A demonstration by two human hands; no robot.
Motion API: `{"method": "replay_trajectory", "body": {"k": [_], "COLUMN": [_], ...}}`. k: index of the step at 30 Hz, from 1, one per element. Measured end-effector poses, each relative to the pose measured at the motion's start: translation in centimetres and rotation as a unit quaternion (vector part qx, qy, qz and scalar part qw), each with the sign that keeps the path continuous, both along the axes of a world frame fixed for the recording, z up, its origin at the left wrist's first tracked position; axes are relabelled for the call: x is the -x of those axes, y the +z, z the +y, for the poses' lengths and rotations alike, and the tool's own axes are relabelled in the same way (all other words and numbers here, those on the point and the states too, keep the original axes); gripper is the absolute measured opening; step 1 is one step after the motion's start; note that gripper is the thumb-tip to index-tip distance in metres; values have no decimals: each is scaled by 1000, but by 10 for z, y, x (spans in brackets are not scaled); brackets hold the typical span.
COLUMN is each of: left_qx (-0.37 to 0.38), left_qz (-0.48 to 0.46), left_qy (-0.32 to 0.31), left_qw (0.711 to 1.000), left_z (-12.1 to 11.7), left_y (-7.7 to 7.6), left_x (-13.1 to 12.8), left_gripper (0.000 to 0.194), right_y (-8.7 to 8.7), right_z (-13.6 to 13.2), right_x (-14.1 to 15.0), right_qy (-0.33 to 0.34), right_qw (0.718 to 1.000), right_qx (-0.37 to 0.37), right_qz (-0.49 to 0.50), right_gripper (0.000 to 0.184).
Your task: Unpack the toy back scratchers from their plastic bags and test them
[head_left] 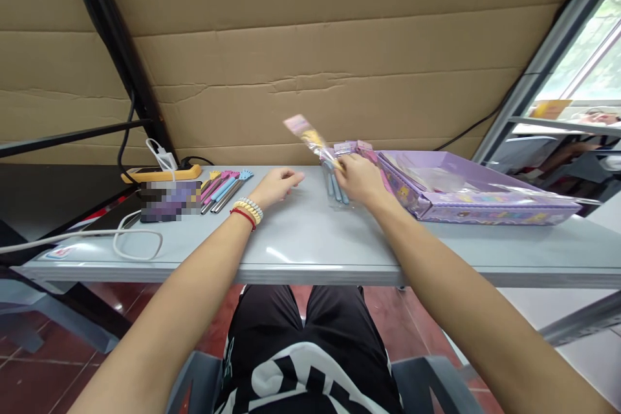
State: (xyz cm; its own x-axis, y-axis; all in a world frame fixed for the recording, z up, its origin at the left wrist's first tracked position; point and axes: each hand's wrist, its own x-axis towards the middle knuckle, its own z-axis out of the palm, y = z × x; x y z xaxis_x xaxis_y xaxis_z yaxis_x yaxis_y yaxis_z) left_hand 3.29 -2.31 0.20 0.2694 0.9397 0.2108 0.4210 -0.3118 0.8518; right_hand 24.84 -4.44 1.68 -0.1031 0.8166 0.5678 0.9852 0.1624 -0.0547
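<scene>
My right hand (359,178) is closed on a yellow back scratcher (314,140) in a clear wrapper with a pinkish top end, which points up and left. Just below that hand, blue-handled back scratchers (334,187) in clear wrapping lie on the table, partly covered by it. Over the table's middle, my left hand (277,186) is empty, its fingers loosely bent and apart. To its left lies a row of several unwrapped back scratchers (226,190) with yellow, pink and blue claw-shaped heads and metal rods.
A purple patterned tray box (495,215) with clear plastic inside stands at the right. On the left are a blurred-out purple phone-like object (167,202), a yellow device (182,173) and a white cable (72,233). Cardboard (310,52) backs the grey table (310,249).
</scene>
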Motion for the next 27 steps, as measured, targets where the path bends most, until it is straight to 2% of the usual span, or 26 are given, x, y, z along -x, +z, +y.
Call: {"method": "replay_trajectory", "body": {"k": [4, 9, 12, 15, 19, 22, 27], "left_qx": [70, 112, 99, 84, 71, 67, 72], "left_qz": [-136, -228, -310, -386, -424, -439, -453], "left_qy": [-33, -46, -28, 13, 29, 21, 7], "left_qw": [988, 966, 945, 919, 902, 896, 889], "left_z": [-2, -2, 0, 2, 3, 4, 4], "left_y": [0, -1, 2, 7, 10, 10, 9], "left_x": [-5, -11, -10, -5, 1, 3, 3], "left_gripper": [45, 34, 25, 18, 15, 13, 14], "right_y": [-9, -19, -20, -19, -15, -14, -18], "right_z": [-11, -10, -1, 9, 12, 11, 16], "right_x": [30, 35, 26, 14, 5, 5, 5], "right_qy": [114, 171, 182, 189, 204, 223, 267], "right_qw": [992, 983, 983, 980, 967, 948, 900], "right_qx": [-19, -25, -32, -25, 0, 26, 74], "right_qz": [-52, -61, 3, 64, 152, 225, 337], "right_gripper": [32, 35, 34, 22, 14, 10, 27]}}
